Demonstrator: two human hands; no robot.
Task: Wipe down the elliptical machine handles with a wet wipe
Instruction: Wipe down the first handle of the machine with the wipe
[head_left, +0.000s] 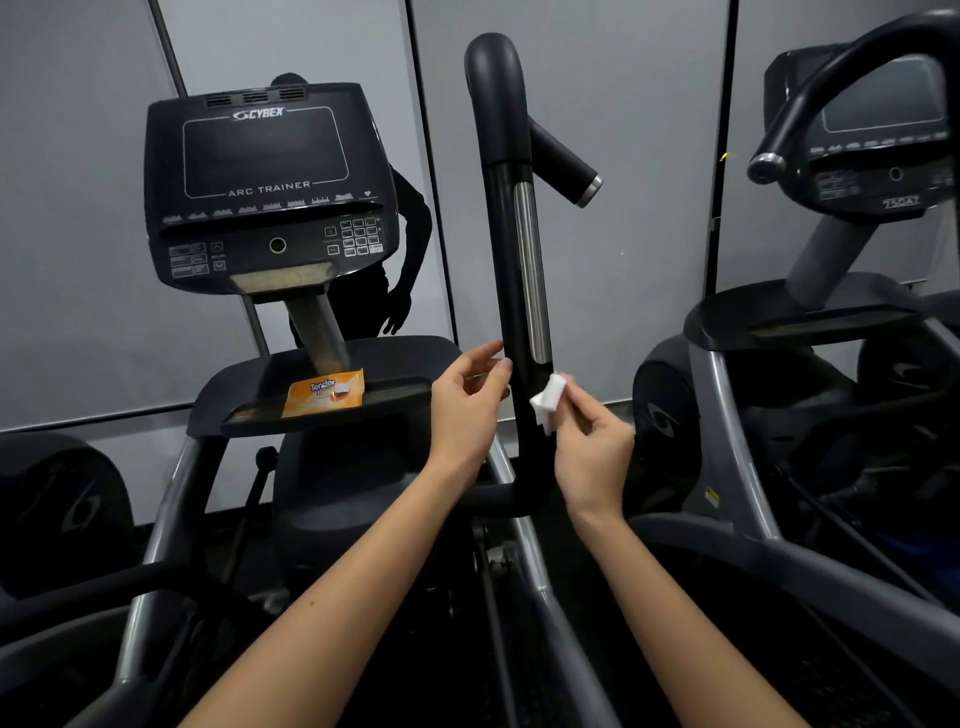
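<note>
I saw right hand (592, 447) pinching white wipe (548, 400), wipe pressed on handle (514, 260) just past fingertips. Left hand (467, 410) loose, fingers relaxed beside handle, holding nothing. Left of those fingers, orange packet (324, 395) read "Tender". Console (265, 182) above read "CYBEX", "ARC TRAINER".

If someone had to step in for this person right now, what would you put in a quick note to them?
Left hand: open, fingers relaxed beside the upright handle, holding nothing.
Right hand: pinches the wet wipe against the handle's lower part.
Orange wipe pack lies on the console tray.
Done: the wipe is on the handle; how much is already clean cannot be told.
Left: probably the rest of this handle and its side grip.
</note>
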